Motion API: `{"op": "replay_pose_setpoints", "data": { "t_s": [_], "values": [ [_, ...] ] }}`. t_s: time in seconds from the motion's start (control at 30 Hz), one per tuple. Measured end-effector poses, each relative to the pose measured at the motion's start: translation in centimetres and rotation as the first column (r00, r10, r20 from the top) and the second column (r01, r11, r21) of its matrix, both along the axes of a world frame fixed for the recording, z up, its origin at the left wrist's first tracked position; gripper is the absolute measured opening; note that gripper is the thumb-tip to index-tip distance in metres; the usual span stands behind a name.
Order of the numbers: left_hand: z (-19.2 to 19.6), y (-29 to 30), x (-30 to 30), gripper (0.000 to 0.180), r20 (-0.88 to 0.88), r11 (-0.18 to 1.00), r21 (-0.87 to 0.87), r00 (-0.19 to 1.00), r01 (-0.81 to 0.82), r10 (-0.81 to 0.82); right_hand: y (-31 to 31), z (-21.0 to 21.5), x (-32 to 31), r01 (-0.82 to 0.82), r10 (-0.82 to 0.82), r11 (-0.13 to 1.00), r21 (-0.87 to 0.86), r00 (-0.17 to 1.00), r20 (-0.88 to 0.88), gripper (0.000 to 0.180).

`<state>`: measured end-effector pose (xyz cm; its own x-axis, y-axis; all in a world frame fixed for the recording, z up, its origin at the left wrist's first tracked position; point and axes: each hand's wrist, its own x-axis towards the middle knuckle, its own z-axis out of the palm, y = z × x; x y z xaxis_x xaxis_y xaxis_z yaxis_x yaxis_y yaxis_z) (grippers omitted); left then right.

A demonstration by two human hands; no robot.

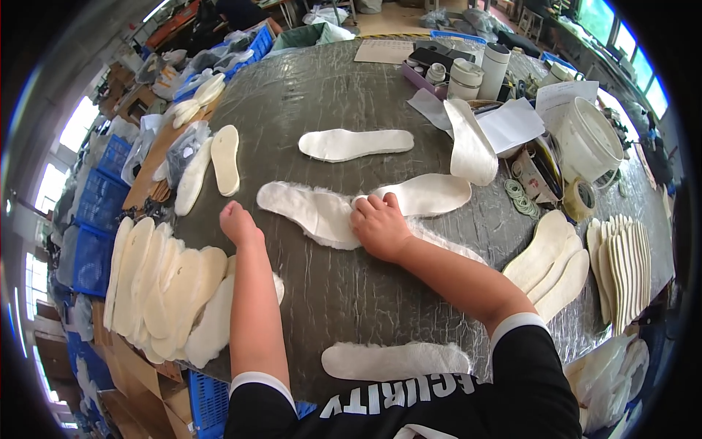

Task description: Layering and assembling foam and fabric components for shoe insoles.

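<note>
My right hand (380,228) is closed with curled fingers over the spot where white insoles meet near the middle of the table. Under and left of it lies a fleecy insole (311,212) with fuzzy edges; another insole (435,195) reaches up to the right. A further fuzzy insole (446,244) is partly covered by my right forearm. My left hand (240,223) is closed, held just left of the fleecy insole; whether anything is in its fingers is hidden. Beyond, a single insole (356,145) lies crosswise. Close to my body rests one more fleecy insole (395,361).
Piled insoles (164,285) lie at the left; a fanned stack (621,267) and loose insoles (552,260) lie at the right. An insole (472,146) leans near papers, a white bucket (589,135), a tape roll (579,199) and jars. Blue crates (95,234) stand beyond the left edge.
</note>
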<state>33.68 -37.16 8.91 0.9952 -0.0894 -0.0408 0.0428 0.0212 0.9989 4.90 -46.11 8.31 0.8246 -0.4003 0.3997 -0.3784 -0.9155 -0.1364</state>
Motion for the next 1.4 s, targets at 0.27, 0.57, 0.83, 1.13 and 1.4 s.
{"op": "replay_pose_setpoints", "data": {
  "t_s": [0.27, 0.57, 0.83, 1.13, 1.4],
  "values": [
    [2.6, -0.1, -6.9, 0.028, 0.248, 0.275, 0.953, 0.192, 0.13, -0.95, -1.1, 0.7, -0.6, 0.072, -0.08, 0.988, 0.139, 0.995, 0.053, 0.026],
    [1.7, 2.2, -2.6, 0.03, 0.173, 0.246, 0.957, 0.38, 0.154, -0.909, -4.4, 0.1, -1.8, 0.139, -0.146, 0.964, 0.227, 0.989, 0.013, 0.028],
    [1.5, 2.2, -2.4, 0.005, 0.495, 0.492, 0.868, 0.217, -0.073, -0.841, -4.0, 0.7, -0.2, 0.012, -0.009, 0.999, -0.037, 0.995, 0.099, 0.016],
    [1.5, 1.0, -2.3, 0.008, 0.393, 0.498, 0.859, 0.468, 0.12, -0.792, -3.6, -0.1, -0.2, 0.097, -0.086, 0.99, -0.1, 0.99, 0.11, 0.014],
    [3.4, 0.3, -5.4, 0.006, 0.423, 0.462, 0.885, 0.51, -0.056, -0.749, -3.6, 0.7, -1.2, 0.102, -0.103, 0.988, -0.112, 0.995, 0.003, 0.015]
  ]
}}
